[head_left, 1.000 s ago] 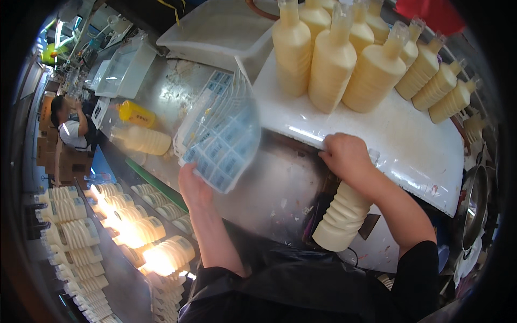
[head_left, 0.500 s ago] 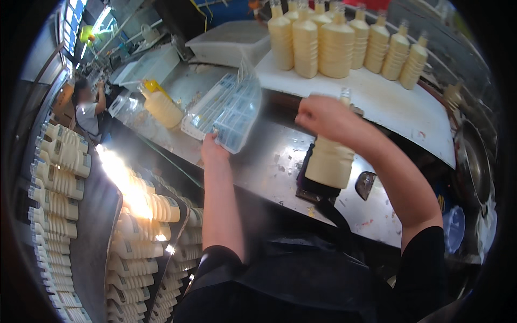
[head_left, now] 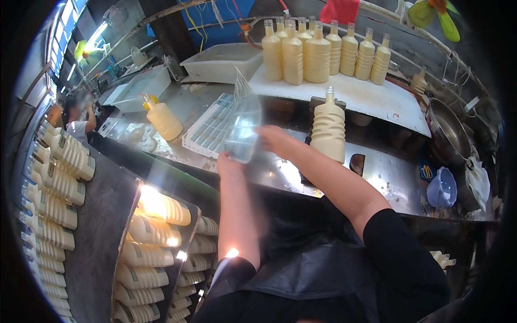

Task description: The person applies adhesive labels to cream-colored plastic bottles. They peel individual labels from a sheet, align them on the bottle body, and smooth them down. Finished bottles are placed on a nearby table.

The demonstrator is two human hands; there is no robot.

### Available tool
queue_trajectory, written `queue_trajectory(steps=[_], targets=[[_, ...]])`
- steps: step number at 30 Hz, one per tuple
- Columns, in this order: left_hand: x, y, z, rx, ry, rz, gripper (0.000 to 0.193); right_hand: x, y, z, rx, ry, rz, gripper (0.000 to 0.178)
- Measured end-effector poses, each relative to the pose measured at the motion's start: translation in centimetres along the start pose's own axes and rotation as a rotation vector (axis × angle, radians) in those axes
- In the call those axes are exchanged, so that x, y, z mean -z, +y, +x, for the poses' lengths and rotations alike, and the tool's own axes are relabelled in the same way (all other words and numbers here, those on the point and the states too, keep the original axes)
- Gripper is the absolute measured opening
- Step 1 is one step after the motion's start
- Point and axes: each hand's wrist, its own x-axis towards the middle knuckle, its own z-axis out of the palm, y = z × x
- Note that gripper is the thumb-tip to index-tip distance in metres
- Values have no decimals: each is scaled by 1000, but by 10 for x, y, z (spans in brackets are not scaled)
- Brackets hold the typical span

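A clear plastic sheet (head_left: 243, 121) with faint grid lines curls upward over the bench. My left hand (head_left: 230, 166) is closed on its near edge. At the sheet's right edge is my right hand (head_left: 273, 141), fingers curled against it and slightly blurred. Beneath and left of the curled sheet lie white gridded sheets (head_left: 207, 129) with small yellowish marks. Right of my right hand, a cream bottle with wavy ridges (head_left: 328, 126) and a clear neck stands apart from both hands. A dark brown flat piece (head_left: 356, 163) sits beside that bottle.
Several cream bottles (head_left: 318, 59) stand on a white board (head_left: 355, 99) at the back. Another bottle (head_left: 163, 119) leans at left, near translucent tubs (head_left: 223, 62). Racks of cream bottles (head_left: 145, 253) fill the lower left. A purple basket (head_left: 441, 188) hangs right. A person (head_left: 79, 118) is far left.
My right hand has moved left, from above the wavy bottle to the clear sheet's edge. The left hand still holds the sheet, now bent more upright. My view has shifted.
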Motion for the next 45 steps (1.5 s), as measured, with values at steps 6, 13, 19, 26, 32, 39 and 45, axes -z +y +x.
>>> queue_trajectory(steps=[6, 13, 19, 26, 32, 39, 45], targets=[[12, 1, -17, 87, -110, -94, 64, -26, -4, 40, 35, -59, 367, 40], [22, 29, -15, 148, -256, -8, 58, -49, -17, 42, 147, 54, 210, 30], [27, 61, 0, 44, -439, -337, 74, -62, -62, 19, 273, 100, -126, 32], [43, 72, 41, 40, -345, -365, 81, -32, -146, -18, 454, 1, -382, 27], [51, 68, 52, -65, -645, 120, 56, -12, -233, -91, 389, 46, -997, 35], [-45, 56, -44, 291, -770, 250, 49, 106, -269, -137, 590, 36, -745, 43], [-116, -47, -145, 265, -919, 557, 58, 244, -280, -296, 568, 174, -575, 37]])
